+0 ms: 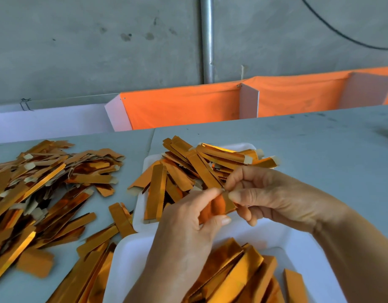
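Both hands meet at frame centre, fingertips nearly touching. Left hand [188, 221]: forearm enters from the bottom edge and rises, back of hand toward camera, wrist straight. Index finger bent forward, thumb stretched right with nail visible, remaining fingers curled under. Right hand [274, 193]: bare forearm enters from the lower right corner, wrist slightly flexed, back of hand up. Fingers curled inward to the left, the lower ones tucked toward the palm. Each hand pinches one gold strip [229, 203] between them, left below, right at its upper end.
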Tool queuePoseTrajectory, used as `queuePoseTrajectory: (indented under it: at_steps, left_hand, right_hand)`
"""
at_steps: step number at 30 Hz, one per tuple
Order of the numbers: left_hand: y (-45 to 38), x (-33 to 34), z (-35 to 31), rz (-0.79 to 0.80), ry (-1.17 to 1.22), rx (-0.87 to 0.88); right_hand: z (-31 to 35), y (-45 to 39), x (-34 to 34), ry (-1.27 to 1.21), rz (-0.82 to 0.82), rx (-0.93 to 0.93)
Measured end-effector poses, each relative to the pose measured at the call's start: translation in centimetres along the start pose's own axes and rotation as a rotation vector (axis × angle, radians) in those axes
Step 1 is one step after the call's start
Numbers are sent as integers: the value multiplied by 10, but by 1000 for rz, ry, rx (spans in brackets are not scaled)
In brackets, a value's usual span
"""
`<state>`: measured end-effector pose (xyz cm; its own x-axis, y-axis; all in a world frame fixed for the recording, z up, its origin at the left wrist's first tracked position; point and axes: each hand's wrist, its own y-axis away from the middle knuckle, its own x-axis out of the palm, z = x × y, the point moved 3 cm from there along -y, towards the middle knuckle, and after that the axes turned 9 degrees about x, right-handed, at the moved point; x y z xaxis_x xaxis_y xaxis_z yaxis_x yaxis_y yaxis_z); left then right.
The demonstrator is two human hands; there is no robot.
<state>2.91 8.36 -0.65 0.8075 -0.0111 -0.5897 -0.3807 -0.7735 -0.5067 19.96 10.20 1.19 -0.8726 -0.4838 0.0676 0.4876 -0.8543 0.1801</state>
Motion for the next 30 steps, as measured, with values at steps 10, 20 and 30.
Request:
queuePoseTrajectory:
  at_steps: [10,20,30]
  left_hand:
    - [1,3,3,62,-15,-71]
    - [-2,-3,-4,91,-59,-54]
    - [1,-3,-2,90,-83,-79]
  right_hand:
    - [-3,3,-4,132,-58,66]
    - [-2,2,-2,183,-72,77]
    - [-3,0,0,279,-121,32]
